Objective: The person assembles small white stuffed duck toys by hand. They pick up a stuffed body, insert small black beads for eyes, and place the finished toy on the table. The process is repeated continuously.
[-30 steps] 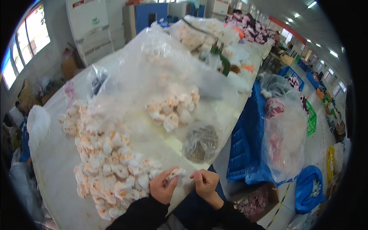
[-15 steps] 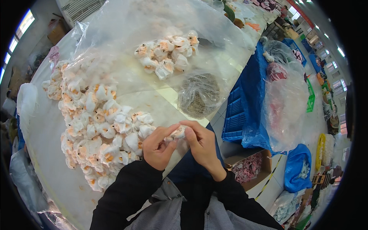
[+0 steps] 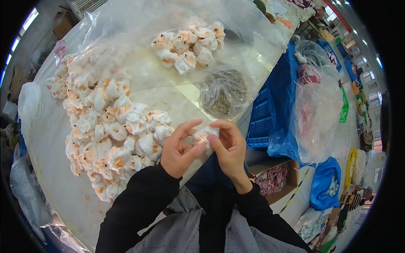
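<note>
Between my hands is a small white-and-peach plush piece [image 3: 205,135], soft and fluffy. My left hand [image 3: 181,147] grips its left side with bent fingers and thumb. From the right, my right hand [image 3: 229,145] pinches it, the thumb pressed on its front and the fingers curled behind. A large heap of similar plush pieces [image 3: 107,135] lies on the table just left of my hands; several have orange patches and small dark spots. A smaller cluster of plush pieces [image 3: 185,46] sits farther off on clear plastic sheeting [image 3: 126,59].
Past my hands, a clear plastic bag [image 3: 223,95] of brownish grainy material rests near the edge of the pale table [image 3: 55,177]. Right of the table stand a blue crate [image 3: 259,122] with plastic-wrapped goods and a cardboard box [image 3: 278,181] of pink scraps. A blue bag [image 3: 325,185] lies on the floor.
My fingers have spread and shifted around the plush piece, showing more of its white and peach surface. Both hands have moved slightly right and remain on it.
</note>
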{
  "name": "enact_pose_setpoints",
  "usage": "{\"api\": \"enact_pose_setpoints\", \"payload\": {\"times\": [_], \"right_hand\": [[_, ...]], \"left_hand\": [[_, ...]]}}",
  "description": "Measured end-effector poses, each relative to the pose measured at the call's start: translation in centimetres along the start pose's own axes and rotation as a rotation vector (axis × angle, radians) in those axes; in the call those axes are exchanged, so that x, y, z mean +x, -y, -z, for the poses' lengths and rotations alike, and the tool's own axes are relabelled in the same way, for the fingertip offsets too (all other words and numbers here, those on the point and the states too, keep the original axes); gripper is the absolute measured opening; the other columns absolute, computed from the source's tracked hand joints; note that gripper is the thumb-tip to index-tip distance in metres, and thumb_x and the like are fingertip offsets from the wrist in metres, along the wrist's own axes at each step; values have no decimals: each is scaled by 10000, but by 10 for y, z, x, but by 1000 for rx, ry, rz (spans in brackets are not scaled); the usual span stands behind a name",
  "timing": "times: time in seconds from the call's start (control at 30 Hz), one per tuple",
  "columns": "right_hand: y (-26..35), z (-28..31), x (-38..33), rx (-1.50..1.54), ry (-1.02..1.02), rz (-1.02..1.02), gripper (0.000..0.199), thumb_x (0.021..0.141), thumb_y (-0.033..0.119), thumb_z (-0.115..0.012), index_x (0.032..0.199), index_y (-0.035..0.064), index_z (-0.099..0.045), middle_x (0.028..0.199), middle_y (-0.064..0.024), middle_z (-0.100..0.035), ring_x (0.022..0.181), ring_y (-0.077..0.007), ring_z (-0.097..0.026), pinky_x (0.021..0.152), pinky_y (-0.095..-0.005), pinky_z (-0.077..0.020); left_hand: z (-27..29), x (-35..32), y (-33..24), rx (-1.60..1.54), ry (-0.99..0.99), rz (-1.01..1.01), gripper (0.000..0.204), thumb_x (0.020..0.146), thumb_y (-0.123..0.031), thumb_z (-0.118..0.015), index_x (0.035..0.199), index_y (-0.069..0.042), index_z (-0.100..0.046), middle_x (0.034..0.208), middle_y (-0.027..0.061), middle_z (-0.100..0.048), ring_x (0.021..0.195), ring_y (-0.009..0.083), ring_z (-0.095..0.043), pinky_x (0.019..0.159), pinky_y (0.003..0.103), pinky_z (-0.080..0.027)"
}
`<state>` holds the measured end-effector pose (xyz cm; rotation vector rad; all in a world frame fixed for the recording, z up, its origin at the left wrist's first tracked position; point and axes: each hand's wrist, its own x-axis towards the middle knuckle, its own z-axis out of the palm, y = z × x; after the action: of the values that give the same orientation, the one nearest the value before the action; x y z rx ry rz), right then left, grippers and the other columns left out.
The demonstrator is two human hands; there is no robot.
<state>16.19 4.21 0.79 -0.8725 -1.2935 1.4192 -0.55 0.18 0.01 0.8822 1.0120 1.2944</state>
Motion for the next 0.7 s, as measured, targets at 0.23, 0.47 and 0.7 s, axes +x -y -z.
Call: {"api": "enact_pose_setpoints", "payload": {"times": [0.23, 0.47, 0.7], "right_hand": [[-2, 4, -2, -44, 8, -31, 325, 998, 34, -712, 1298, -6, -594, 1183, -61, -651, 1063, -106, -614, 910, -243, -480], [-2, 3, -2, -32, -10, -3, 288, 1005, 38, -705, 1272, -1, -604, 1141, -49, -650, 1017, -86, -604, 866, -233, -472], [-7, -7, -4, -89, 11, 14, 200, 1031, 67, -663, 1214, 1, -617, 1085, -25, -630, 952, -71, -601, 826, -221, -490]], "left_hand": [[1, -1, 0, -6, 41, 17, 526, 949, 87, -610, 1456, 6, -494, 1408, 148, -548, 866, 43, -626, 736, 181, -496], [-1, -3, -11, 45, 73, 45, 520, 947, 87, -589, 1447, 2, -477, 1371, 148, -567, 936, 61, -640, 773, 193, -524], [-2, -1, 0, -60, 1, 15, 397, 979, 85, -536, 1363, -16, -525, 1306, 104, -576, 928, 45, -575, 736, 188, -486]]}}
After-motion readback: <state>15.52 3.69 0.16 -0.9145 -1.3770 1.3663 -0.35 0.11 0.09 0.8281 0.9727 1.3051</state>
